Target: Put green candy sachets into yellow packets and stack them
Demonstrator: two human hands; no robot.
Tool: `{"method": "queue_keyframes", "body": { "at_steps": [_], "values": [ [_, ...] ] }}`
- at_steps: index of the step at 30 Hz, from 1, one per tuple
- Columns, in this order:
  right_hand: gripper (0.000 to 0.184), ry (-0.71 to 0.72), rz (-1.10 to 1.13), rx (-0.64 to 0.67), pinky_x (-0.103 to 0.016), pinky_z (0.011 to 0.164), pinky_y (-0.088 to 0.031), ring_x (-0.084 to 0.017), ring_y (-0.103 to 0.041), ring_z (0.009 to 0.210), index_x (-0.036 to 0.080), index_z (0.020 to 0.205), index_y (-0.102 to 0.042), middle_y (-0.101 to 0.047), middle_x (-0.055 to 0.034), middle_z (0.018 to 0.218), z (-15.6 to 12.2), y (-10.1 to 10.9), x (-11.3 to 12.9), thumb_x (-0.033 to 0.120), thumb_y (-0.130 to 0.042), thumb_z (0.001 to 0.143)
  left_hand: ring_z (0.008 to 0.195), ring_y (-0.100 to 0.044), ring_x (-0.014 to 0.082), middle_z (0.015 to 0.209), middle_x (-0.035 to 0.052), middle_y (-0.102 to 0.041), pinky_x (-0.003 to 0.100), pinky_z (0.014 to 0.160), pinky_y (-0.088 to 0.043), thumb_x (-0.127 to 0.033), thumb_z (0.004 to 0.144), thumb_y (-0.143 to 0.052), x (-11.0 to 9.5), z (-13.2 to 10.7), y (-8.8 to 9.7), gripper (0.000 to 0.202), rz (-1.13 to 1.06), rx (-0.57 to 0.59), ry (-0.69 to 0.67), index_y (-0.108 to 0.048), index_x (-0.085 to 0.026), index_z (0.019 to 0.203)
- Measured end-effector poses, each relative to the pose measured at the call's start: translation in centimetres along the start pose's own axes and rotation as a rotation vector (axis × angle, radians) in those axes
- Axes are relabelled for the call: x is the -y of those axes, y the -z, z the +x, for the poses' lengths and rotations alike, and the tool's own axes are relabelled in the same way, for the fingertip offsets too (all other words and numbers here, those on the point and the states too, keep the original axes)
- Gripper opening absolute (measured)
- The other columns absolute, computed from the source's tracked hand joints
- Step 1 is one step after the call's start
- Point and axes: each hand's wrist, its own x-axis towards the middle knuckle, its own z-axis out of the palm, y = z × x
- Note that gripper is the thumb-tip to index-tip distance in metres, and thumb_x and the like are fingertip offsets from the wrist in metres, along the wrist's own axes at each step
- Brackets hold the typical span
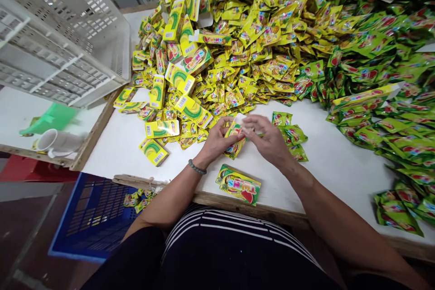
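Observation:
My left hand [217, 139] and my right hand [268, 138] meet over the white table [326, 154], both gripping a small yellow carton [235, 138] with sachets at its open end. A bead bracelet circles my left wrist. A closed yellow carton [240, 185] lies flat near the table's front edge, just below my hands. A few green sachets [292, 135] lie right of my right hand. A huge heap of yellow sachets and cartons [224, 50] rises behind my hands.
Green sachets [374, 45] pile up at the right and far right. A white plastic crate [57, 36] tilts at the left, with a green scoop [50, 118] and white cup [54, 141] below it. A blue crate [98, 215] sits on the floor at left.

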Motion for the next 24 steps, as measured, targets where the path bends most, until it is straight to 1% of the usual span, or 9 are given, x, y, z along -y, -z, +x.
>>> {"method": "queue_keyframes", "body": {
  "at_steps": [3, 8, 10, 12, 14, 16, 19, 21, 24],
  "values": [
    [0.034, -0.065, 0.117, -0.142, -0.041, 0.090, -0.052, -0.025, -0.059, 0.112, 0.024, 0.108, -0.065, -0.064, -0.0085, 0.119, 0.3, 0.1, -0.6, 0.042, -0.069, 0.080, 0.063, -0.064, 0.0125, 0.081, -0.0019, -0.070, 0.024, 0.062, -0.049, -0.037, 0.066, -0.084, -0.3, -0.2, -0.1, 0.073, -0.048, -0.065, -0.101, -0.039, -0.024, 0.122],
    [0.031, -0.210, 0.360, 0.152, -0.034, 0.074, -0.054, -0.018, -0.063, 0.076, 0.022, 0.085, -0.068, -0.068, -0.0022, 0.083, 0.2, -0.8, -0.9, 0.053, -0.066, 0.079, 0.065, -0.062, 0.0105, 0.076, -0.0028, -0.067, 0.022, 0.063, -0.048, -0.037, 0.068, -0.084, 0.0, -0.3, 0.4, 0.052, 0.000, -0.057, -0.204, -0.050, -0.021, 0.104],
    [0.032, -0.245, 0.317, 0.194, -0.032, 0.068, -0.052, -0.017, -0.060, 0.068, 0.021, 0.075, -0.067, -0.065, -0.0002, 0.070, 0.1, -0.9, -0.9, 0.054, -0.067, 0.078, 0.061, -0.060, 0.0098, 0.072, -0.0035, -0.064, 0.021, 0.060, -0.047, -0.038, 0.069, -0.083, 0.2, -0.3, 0.7, 0.046, 0.046, -0.020, -0.172, -0.053, -0.020, 0.098],
    [0.033, -0.293, 0.310, 0.173, -0.031, 0.065, -0.052, -0.017, -0.060, 0.065, 0.021, 0.070, -0.065, -0.065, 0.0001, 0.067, 0.0, -0.7, -1.0, 0.054, -0.068, 0.076, 0.061, -0.060, 0.0106, 0.075, -0.0025, -0.066, 0.022, 0.060, -0.047, -0.040, 0.072, -0.080, 0.3, -0.4, 0.7, 0.046, 0.067, 0.014, -0.135, -0.054, -0.020, 0.104],
    [0.032, -0.336, 0.381, 0.106, -0.033, 0.067, -0.055, -0.018, -0.063, 0.066, 0.023, 0.075, -0.065, -0.068, -0.0008, 0.070, 0.1, -0.6, -1.1, 0.054, -0.069, 0.076, 0.071, -0.065, 0.0132, 0.087, 0.0005, -0.069, 0.025, 0.067, -0.051, -0.040, 0.075, -0.078, 0.2, -0.5, 0.6, 0.050, 0.064, 0.021, -0.139, -0.052, -0.022, 0.114],
    [0.035, -0.347, 0.487, 0.043, -0.035, 0.071, -0.057, -0.019, -0.066, 0.070, 0.025, 0.094, -0.066, -0.071, -0.0010, 0.077, 0.3, -0.6, -1.2, 0.054, -0.071, 0.074, 0.084, -0.067, 0.0154, 0.098, 0.0030, -0.070, 0.027, 0.076, -0.052, -0.040, 0.077, -0.076, 0.0, -0.6, 0.5, 0.051, 0.082, -0.002, -0.176, -0.052, -0.023, 0.120],
    [0.060, -0.320, 0.538, 0.055, -0.039, 0.078, -0.059, -0.021, -0.070, 0.081, 0.028, 0.126, -0.059, -0.074, -0.0019, 0.091, 0.4, -0.8, -1.1, 0.052, -0.074, 0.072, 0.085, -0.067, 0.0154, 0.094, 0.0029, -0.070, 0.026, 0.076, -0.051, -0.040, 0.077, -0.076, -0.2, -0.6, 0.3, 0.046, 0.147, -0.059, -0.215, -0.057, -0.021, 0.115],
    [0.058, -0.267, 0.430, 0.089, -0.043, 0.086, -0.058, -0.024, -0.070, 0.092, 0.026, 0.127, -0.062, -0.075, -0.0043, 0.101, 0.4, -0.8, -0.9, 0.049, -0.072, 0.075, 0.076, -0.066, 0.0142, 0.086, 0.0010, -0.071, 0.026, 0.070, -0.051, -0.042, 0.076, -0.077, -0.2, -0.5, 0.3, 0.046, 0.114, -0.101, -0.206, -0.058, -0.021, 0.111],
    [0.037, -0.128, 0.259, 0.086, -0.047, 0.104, -0.049, -0.026, -0.065, 0.112, 0.025, 0.113, -0.073, -0.073, -0.0058, 0.115, 0.2, -0.5, -0.3, 0.044, -0.066, 0.082, 0.064, -0.064, 0.0116, 0.075, -0.0024, -0.069, 0.023, 0.063, -0.049, -0.045, 0.072, -0.080, -0.2, -0.3, 0.3, 0.048, 0.000, -0.152, -0.160, -0.057, -0.021, 0.107]
  ]
}}
